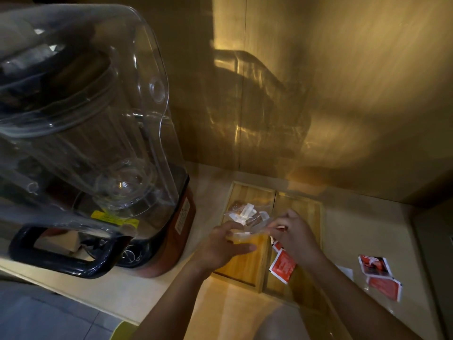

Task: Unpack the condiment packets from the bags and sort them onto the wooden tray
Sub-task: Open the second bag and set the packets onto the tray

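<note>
A wooden tray [250, 192] with two compartments lies on the counter by the wall. Over its left compartment my left hand [224, 246] and my right hand [294, 235] both grip a clear plastic bag [247, 217] that holds white and brown packets. A red condiment packet [283, 266] lies in the right compartment, partly under my right wrist. Right of the tray, more red packets [382, 276] rest on the counter inside clear plastic.
A large blender [85, 143] with a clear sound cover, red base and black handle stands to the left of the tray, close to my left hand. A wooden wall [318, 94] rises behind the tray. The counter edge [73, 293] runs at lower left.
</note>
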A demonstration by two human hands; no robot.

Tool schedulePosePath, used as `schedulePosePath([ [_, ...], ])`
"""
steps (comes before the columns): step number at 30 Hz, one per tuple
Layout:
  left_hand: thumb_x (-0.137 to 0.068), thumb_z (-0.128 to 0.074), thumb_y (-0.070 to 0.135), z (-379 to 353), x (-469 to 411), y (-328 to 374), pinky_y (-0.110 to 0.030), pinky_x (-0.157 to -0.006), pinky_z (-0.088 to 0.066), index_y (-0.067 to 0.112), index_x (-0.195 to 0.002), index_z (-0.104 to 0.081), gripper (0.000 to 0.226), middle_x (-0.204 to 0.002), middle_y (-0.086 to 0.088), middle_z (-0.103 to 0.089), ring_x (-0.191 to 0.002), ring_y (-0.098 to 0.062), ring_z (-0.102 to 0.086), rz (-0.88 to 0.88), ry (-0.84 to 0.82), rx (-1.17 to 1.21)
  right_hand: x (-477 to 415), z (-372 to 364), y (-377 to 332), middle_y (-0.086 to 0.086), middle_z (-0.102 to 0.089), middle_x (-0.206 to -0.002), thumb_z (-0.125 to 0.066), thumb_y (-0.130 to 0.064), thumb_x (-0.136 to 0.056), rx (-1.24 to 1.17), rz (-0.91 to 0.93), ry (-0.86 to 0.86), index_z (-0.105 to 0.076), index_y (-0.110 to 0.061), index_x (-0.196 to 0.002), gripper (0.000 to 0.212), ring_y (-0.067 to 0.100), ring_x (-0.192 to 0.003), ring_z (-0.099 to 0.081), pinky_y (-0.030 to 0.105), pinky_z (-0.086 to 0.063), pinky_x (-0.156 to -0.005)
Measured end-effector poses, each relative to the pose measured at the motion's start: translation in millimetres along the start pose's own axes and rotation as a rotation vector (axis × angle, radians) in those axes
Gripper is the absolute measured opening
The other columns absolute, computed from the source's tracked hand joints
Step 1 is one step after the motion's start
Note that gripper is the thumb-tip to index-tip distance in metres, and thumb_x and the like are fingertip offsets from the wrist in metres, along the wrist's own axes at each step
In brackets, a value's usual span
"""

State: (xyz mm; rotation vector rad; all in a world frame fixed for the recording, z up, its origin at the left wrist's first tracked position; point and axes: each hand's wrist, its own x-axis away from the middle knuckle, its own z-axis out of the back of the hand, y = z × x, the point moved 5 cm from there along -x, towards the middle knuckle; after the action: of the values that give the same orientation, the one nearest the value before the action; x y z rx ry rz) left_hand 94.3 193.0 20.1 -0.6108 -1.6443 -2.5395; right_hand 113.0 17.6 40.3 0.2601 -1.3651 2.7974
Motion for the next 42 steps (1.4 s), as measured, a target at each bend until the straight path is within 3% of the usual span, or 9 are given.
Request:
schedulePosePath([
  [6, -0.082, -0.067, 0.021, 16, -11, 11, -0.031, -0.082, -0.049, 0.013, -0.088, -0.073, 0.013, -0.102, -0.004, -0.065, -0.094, -0.015, -0.061, -0.066, 0.238, -0.272, -9, 3, -11, -0.008, -0.043, -0.089, -0.066, -0.020, -0.081, 0.104, 0.034, 0.035, -0.072, -0.008, -0.081, 0.013, 0.010, -0.089, -0.047, 0.024, -0.039, -0.071],
  [11, -0.084, -0.063, 0.019, 21, -15, 30, -0.042, -0.081, -0.052, 0.007, -0.084, -0.072, 0.016, -0.091, -0.012, -0.071, -0.086, -0.024, -0.065, -0.105, 0.035, -0.256, -16, 13, -21, -0.010, -0.048, -0.099, -0.066, -0.011, -0.078, 0.202, 0.140, 0.023, -0.071, -0.011, -0.075, 0.006, 0.005, -0.100, -0.036, 0.027, -0.028, -0.093],
  [15, -0.085, -0.061, 0.018, 29, -13, 37, -0.033, -0.076, -0.050, 0.011, -0.085, -0.073, 0.013, -0.090, -0.008, -0.072, -0.084, -0.018, -0.064, -0.135, 0.092, -0.301, -13, 12, -22, -0.013, -0.061, -0.085, -0.065, -0.004, -0.077, -0.054, 0.085, -0.138, -0.060, -0.021, -0.058, 0.027, 0.010, -0.087, -0.059, 0.003, -0.041, -0.071],
  [19, -0.087, -0.059, 0.018, 35, -10, 49, -0.028, -0.071, -0.047, 0.014, -0.084, -0.071, 0.013, -0.085, -0.005, -0.069, -0.081, -0.016, -0.063, -0.181, 0.094, -0.320, -12, 15, -22, -0.009, -0.066, -0.083, -0.064, -0.010, -0.080, -0.092, 0.035, -0.113, -0.067, -0.011, -0.073, 0.008, 0.005, -0.081, -0.060, 0.023, -0.043, -0.070],
  [24, -0.089, -0.057, 0.019, 45, -4, 63, -0.004, -0.060, -0.042, 0.016, -0.097, -0.070, 0.016, -0.079, 0.012, -0.061, -0.072, 0.002, -0.056, -0.274, 0.237, -0.324, -12, 19, -36, -0.008, -0.063, -0.073, -0.065, -0.013, -0.080, -0.158, 0.065, -0.074, -0.067, -0.014, -0.073, 0.007, 0.002, -0.069, -0.056, 0.018, -0.040, -0.063],
  [30, -0.089, -0.057, 0.019, 48, 0, 69, -0.011, -0.067, -0.046, 0.018, -0.098, -0.071, 0.016, -0.078, 0.014, -0.064, -0.078, -0.003, -0.062, -0.295, 0.257, -0.282, -11, 23, -38, -0.010, -0.064, -0.077, -0.066, -0.016, -0.080, -0.200, 0.073, -0.021, -0.068, -0.017, -0.077, 0.004, 0.003, -0.076, -0.059, 0.020, -0.043, -0.065],
  [35, -0.089, -0.058, 0.021, 46, 1, 64, -0.022, -0.071, -0.047, 0.018, -0.094, -0.070, 0.013, -0.079, 0.011, -0.064, -0.079, -0.003, -0.060, -0.281, 0.142, -0.293, -7, 17, -36, -0.011, -0.064, -0.082, -0.066, -0.013, -0.078, -0.192, 0.070, -0.129, -0.067, -0.023, -0.082, 0.011, -0.001, -0.074, -0.058, 0.015, -0.043, -0.064],
  [39, -0.084, -0.063, 0.011, 41, 5, 38, -0.027, -0.073, -0.047, 0.015, -0.084, -0.067, 0.005, -0.081, 0.004, -0.063, -0.081, -0.012, -0.059, -0.124, -0.047, -0.093, -2, 0, -14, 0.002, -0.062, -0.077, -0.067, -0.007, -0.077, 0.004, 0.102, -0.303, -0.070, -0.001, -0.086, 0.012, 0.011, -0.070, -0.057, 0.006, -0.040, -0.060],
  [42, -0.078, -0.069, 0.018, 35, 19, 16, -0.020, -0.083, -0.046, 0.019, -0.111, -0.062, 0.033, -0.107, 0.011, -0.059, -0.103, -0.010, -0.056, 0.087, -0.234, 0.200, 4, -12, 11, 0.004, -0.065, -0.076, -0.063, -0.005, -0.078, -0.002, 0.072, -0.324, -0.075, -0.007, -0.073, 0.012, 0.005, -0.068, -0.061, 0.016, -0.045, -0.064],
])
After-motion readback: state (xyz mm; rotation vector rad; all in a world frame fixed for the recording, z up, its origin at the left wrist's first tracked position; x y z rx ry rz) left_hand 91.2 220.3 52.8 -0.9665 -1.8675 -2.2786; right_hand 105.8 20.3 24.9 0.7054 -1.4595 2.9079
